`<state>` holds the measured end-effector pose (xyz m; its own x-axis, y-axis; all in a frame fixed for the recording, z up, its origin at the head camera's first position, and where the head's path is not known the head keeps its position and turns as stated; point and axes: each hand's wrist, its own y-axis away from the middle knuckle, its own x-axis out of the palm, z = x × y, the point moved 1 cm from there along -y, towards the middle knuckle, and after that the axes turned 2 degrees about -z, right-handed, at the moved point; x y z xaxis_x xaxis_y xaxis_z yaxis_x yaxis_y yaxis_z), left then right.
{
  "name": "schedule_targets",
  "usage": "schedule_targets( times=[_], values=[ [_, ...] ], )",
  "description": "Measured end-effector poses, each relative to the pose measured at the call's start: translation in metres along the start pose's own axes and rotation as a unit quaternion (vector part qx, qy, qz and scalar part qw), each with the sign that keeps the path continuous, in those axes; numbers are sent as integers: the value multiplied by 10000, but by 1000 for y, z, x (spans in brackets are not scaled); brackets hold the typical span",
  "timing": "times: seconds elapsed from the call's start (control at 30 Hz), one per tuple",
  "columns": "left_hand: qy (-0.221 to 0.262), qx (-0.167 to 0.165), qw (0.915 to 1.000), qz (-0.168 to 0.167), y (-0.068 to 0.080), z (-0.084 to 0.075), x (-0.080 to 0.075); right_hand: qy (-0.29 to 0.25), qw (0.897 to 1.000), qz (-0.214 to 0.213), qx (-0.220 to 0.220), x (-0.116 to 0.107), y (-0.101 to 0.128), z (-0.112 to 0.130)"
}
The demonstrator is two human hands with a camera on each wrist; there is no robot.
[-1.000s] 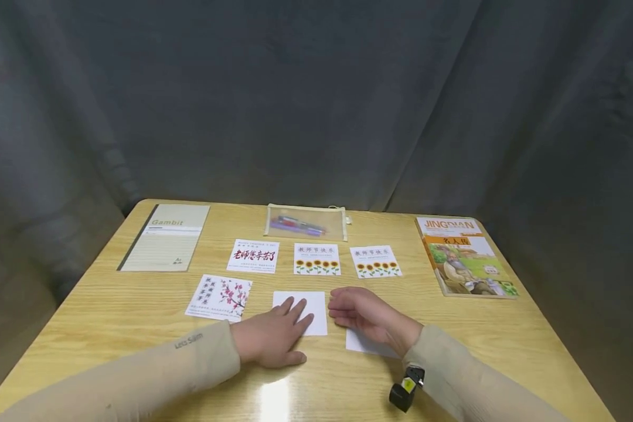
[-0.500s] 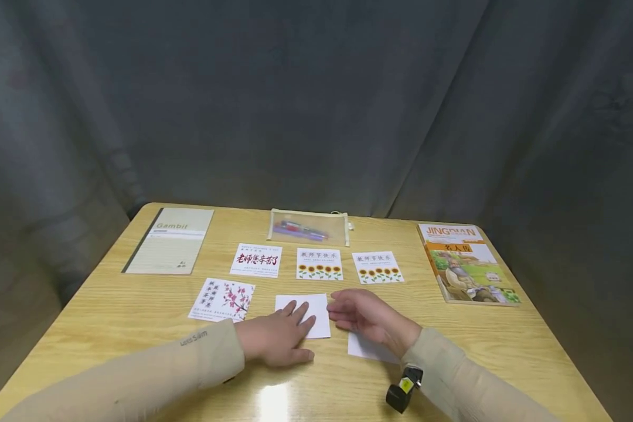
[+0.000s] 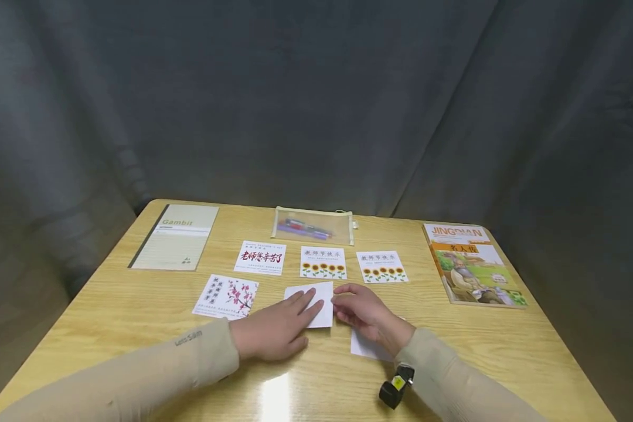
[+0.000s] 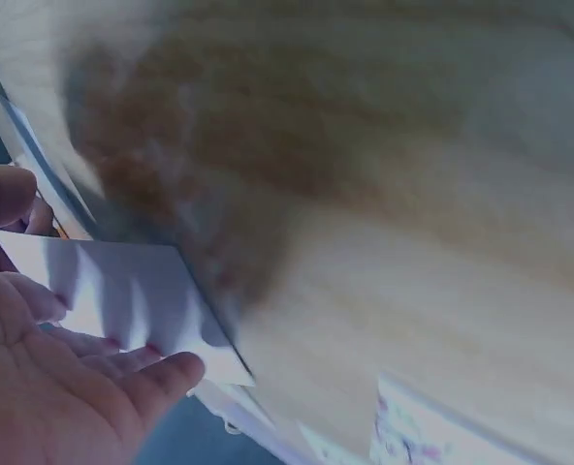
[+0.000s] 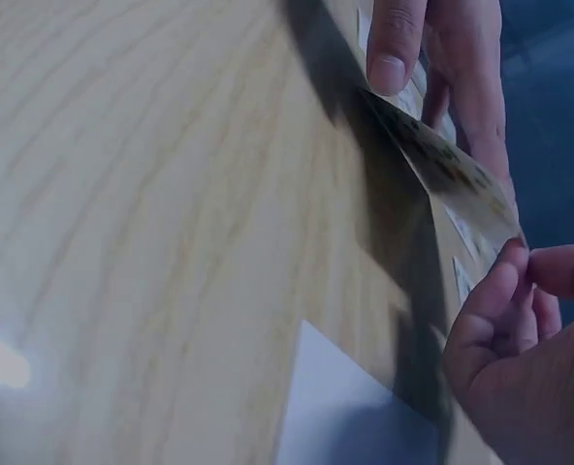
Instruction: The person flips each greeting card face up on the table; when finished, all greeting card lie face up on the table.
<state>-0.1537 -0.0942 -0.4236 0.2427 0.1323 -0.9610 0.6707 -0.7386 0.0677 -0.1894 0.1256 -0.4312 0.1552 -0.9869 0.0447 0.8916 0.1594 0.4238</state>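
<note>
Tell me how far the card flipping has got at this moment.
Four cards already lie face up: the blossom card, the red-lettered card and two sunflower cards. In hand: the blank-backed card, its edge pinched and lifted by the right hand, with the left hand touching it. Left: another blank card under the right wrist.

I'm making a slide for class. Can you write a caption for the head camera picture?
Two hands lift a blank white card off a wooden table laid with greeting cards, a notebook and a book.
</note>
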Motion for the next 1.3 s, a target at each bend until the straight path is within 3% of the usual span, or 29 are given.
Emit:
schedule_targets(
  times=[0.1, 0.2, 0.27, 0.4, 0.63, 0.77, 0.87, 0.93, 1.0, 1.13, 1.3],
  values=[
    [-400, 238, 9986, -267, 0, 6, -5, -134, 9999, -11, -95, -5, -2, 5],
    [-982, 528, 9918, -624, 1, 17, -12, -294, 9995, -28, -137, -12, -4, 14],
    [-1443, 749, 9823, -931, 2, 25, -16, -405, 9990, 21, -169, -17, -4, 20],
    [-2176, 1187, 9552, -1617, 5, 40, -23, -619, 9973, 306, -241, -23, -4, 27],
    [-2375, 1758, 9229, -2470, 6, 50, -34, -828, 9940, 671, -256, -23, -1, 34],
    [-2262, 1899, 9149, -2754, 4, 55, -40, -905, 9930, 692, -307, -24, 1, 36],
    [-1678, 1689, 9292, -2825, 3, 56, -42, -922, 9925, 737, -319, -26, 2, 37],
    [-974, 1287, 9421, -2938, 1, 54, -43, -943, 9924, 728, -318, -26, 3, 37],
    [-172, 741, 9488, -3067, -1, 51, -44, -929, 9927, 701, -329, -25, 3, 37],
    [1193, -266, 9389, -3218, -5, 47, -45, -654, 9949, 628, -441, -22, 2, 36],
    [2059, -962, 9293, -2913, -6, 46, -44, 116, 9971, 309, -682, -18, 1, 33]
  ],
)
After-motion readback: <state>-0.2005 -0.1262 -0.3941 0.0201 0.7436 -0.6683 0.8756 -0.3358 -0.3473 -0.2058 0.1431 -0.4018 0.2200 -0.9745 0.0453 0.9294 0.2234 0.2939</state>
